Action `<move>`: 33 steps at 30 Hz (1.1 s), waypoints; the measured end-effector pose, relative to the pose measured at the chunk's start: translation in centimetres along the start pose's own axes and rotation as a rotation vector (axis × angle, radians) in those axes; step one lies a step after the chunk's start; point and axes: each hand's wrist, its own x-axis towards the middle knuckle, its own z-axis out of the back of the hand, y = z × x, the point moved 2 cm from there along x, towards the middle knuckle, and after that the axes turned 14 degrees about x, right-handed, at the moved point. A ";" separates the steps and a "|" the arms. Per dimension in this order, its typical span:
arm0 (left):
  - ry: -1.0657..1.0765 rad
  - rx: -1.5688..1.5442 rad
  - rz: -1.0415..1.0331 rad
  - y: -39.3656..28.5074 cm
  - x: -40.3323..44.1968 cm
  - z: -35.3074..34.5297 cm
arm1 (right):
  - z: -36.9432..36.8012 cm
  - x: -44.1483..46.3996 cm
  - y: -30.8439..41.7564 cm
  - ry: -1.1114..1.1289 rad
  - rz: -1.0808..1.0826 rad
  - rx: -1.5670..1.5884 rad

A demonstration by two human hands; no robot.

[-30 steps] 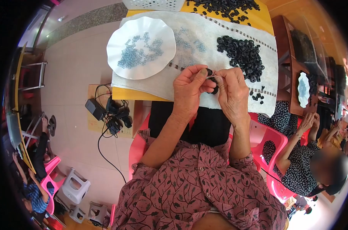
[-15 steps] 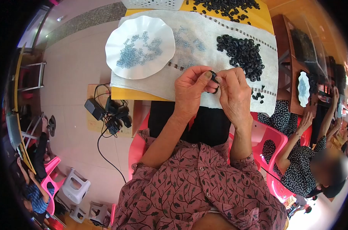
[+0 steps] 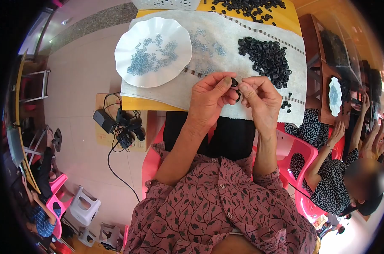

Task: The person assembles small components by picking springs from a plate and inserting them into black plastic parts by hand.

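My left hand point(image 3: 209, 96) pinches a small black round part point(image 3: 234, 82) between thumb and forefinger, above the near edge of the white cloth point(image 3: 158, 94). Another bit of black shows just below it by the curled fingers. My right hand point(image 3: 263, 101) is closed close beside it, thumb against forefinger; whatever lies between those fingertips is too small to make out. Beyond my right hand lies a pile of black ring-shaped parts point(image 3: 270, 61). To the left, a white scalloped plate point(image 3: 175, 27) bears many tiny bluish clear pieces point(image 3: 143, 61).
More clear pieces point(image 3: 206, 44) lie loose on the cloth. Black parts point(image 3: 247, 6) and a white perforated basket point(image 3: 166, 4) sit at the table's far side. Black adapters and cables point(image 3: 120, 127) rest on the left. At right, a co-worker point(image 3: 327, 182) sits near another table.
My right hand has drawn slightly right, away from the black part, and turned, with its fingertips now apart from my left hand's. My left hand keeps its pinch, nearly in place.
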 end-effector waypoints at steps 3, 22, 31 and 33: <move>0.001 -0.072 0.032 0.2 0.0 -0.1 | 0.4 0.0 -0.2 -0.035 -0.065 0.148; 0.016 -0.234 0.079 0.6 0.0 -0.1 | -0.1 -0.7 0.2 -0.036 -0.004 0.229; -0.089 -0.123 0.003 0.6 -0.2 -0.4 | -0.7 -0.9 0.0 -0.084 -0.017 0.186; -0.102 -0.115 -0.009 0.6 -0.2 -0.5 | -0.8 -0.9 -0.1 -0.100 -0.020 0.178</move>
